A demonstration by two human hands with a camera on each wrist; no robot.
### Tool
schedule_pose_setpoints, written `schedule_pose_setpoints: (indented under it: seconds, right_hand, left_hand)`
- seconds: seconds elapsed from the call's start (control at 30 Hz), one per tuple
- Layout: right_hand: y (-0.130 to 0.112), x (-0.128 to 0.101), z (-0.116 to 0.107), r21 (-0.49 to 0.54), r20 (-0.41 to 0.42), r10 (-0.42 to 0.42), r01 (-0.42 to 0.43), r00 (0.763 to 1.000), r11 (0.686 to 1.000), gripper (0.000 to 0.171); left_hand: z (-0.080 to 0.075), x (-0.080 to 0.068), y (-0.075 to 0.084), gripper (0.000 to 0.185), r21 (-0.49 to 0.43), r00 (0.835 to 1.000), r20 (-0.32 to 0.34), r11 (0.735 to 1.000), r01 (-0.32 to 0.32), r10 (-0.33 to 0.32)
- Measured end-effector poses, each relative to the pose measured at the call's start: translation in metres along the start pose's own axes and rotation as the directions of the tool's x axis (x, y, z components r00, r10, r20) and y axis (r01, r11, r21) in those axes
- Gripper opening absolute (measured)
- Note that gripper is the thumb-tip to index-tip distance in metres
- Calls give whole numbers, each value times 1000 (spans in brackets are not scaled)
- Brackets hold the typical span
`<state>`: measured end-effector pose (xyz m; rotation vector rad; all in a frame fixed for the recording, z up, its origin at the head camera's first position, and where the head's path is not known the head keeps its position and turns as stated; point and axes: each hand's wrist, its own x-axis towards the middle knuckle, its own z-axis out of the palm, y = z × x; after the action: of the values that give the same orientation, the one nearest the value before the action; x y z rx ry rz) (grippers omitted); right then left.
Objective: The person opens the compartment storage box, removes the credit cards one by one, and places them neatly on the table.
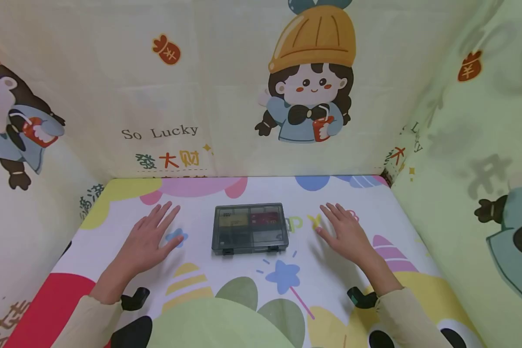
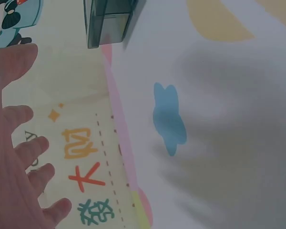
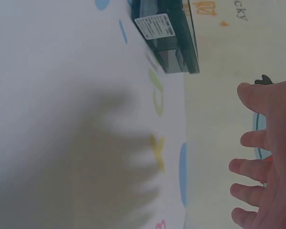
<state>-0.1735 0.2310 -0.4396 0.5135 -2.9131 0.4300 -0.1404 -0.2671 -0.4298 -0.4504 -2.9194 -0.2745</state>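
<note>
A: The smoky compartment box [image 1: 249,228] lies shut mid-counter [image 1: 226,270], latches facing the person.
B: And the hands?
A: Left hand [image 1: 150,239] and right hand [image 1: 345,232] flank it, flat, fingers spread, holding nothing.
B: I'd steady one side and work the latches; fabric walls [image 1: 470,145] crowd the sides, front stays roomy.

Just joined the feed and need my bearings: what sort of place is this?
Probably a home tabletop recording booth. A table under a cartoon-print cover is walled on three sides by matching printed cloth. A closed smoky plastic compartment box lies between the left hand and right hand.
</note>
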Motion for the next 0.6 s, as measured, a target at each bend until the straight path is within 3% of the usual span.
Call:
schedule_pose_setpoints:
  seconds: [0.3,0.6]
  right_hand:
    - [-9,3,6,89,18,26,-28,999,996,64]
    - [-15,4,11,154,71,51,-61,996,986,62]
  left_hand:
    - [0,4,4,90,-49,1000,5,999,11,-11]
    - [4,6,9,91,-111,997,61,993,44,-37]
